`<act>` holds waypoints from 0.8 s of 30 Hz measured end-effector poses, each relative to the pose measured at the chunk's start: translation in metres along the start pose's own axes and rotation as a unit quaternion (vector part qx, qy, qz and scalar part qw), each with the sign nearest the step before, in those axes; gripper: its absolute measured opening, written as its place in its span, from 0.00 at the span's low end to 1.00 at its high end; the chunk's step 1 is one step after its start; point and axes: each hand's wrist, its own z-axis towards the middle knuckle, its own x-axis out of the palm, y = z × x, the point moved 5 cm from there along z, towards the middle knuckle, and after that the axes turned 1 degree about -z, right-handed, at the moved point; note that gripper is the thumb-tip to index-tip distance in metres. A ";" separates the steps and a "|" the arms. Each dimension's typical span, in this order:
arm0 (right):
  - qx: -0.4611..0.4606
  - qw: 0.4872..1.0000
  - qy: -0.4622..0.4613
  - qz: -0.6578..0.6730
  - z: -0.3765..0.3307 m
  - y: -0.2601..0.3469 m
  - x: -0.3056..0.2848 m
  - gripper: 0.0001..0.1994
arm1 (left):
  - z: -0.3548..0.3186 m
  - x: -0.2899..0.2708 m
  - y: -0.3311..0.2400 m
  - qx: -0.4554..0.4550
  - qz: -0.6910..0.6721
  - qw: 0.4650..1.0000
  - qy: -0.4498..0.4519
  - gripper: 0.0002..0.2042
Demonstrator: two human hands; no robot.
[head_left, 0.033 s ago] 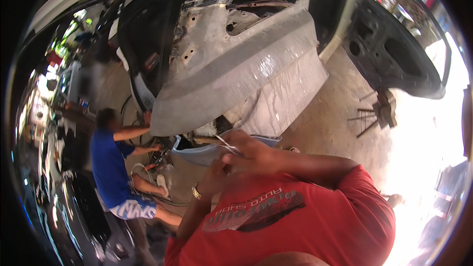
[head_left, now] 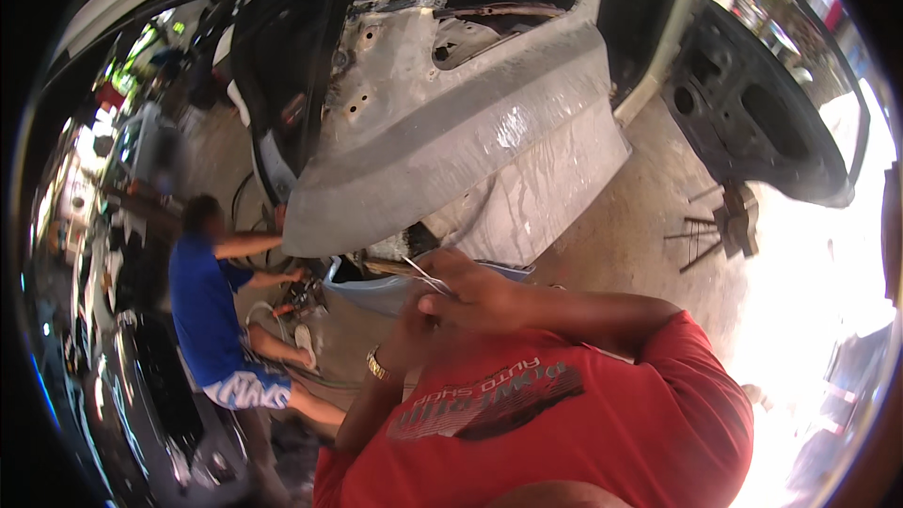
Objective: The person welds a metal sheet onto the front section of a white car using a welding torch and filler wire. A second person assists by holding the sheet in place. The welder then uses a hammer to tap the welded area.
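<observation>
Fingers (head_left: 450, 265) of the right hand (head_left: 484, 296) close around a thin pale strip (head_left: 425, 273), whose free end juts up and to the left from the grip. The left hand (head_left: 412, 325) meets the right from below, a gold-coloured watch (head_left: 376, 364) on its wrist; its own fingers are largely hidden, and whether they pinch the strip too cannot be told.

Handling so slim a piece well probably calls for a light, even pinch close to where the two hands meet, since a hard squeeze could bend it. Letting one hand steady while the other works, with both forearms tucked in against the red shirt (head_left: 564, 404) as they are here, would likely cut down on shake. The jutting end is best aimed away from palm and wrist.

Just beyond the hands, in the view from above, lies a curved blue piece (head_left: 376, 298), and past it a large bare-grey car body panel (head_left: 451, 141) with a streaked lower face. At the panel's left end, a co-worker in a blue shirt (head_left: 202, 306) reaches one arm to its edge and the other toward a jumble of gear (head_left: 296, 299), too small to make out, on the concrete floor (head_left: 611, 254). At right, a dark door (head_left: 757, 103) hangs open near a metal-legged stand (head_left: 734, 221).
</observation>
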 end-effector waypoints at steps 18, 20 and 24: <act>-0.104 0.713 -0.157 -0.675 0.113 -0.036 -0.367 0.13 | -0.005 0.093 -0.021 -0.190 -0.051 0.929 -0.314 0.10; -0.107 0.694 -0.142 -0.698 0.119 -0.040 -0.371 0.14 | -0.006 0.092 -0.017 -0.193 -0.043 0.932 -0.303 0.11; -0.082 0.692 -0.110 -0.709 0.123 -0.043 -0.368 0.16 | -0.023 0.093 -0.009 -0.190 -0.050 0.934 -0.297 0.08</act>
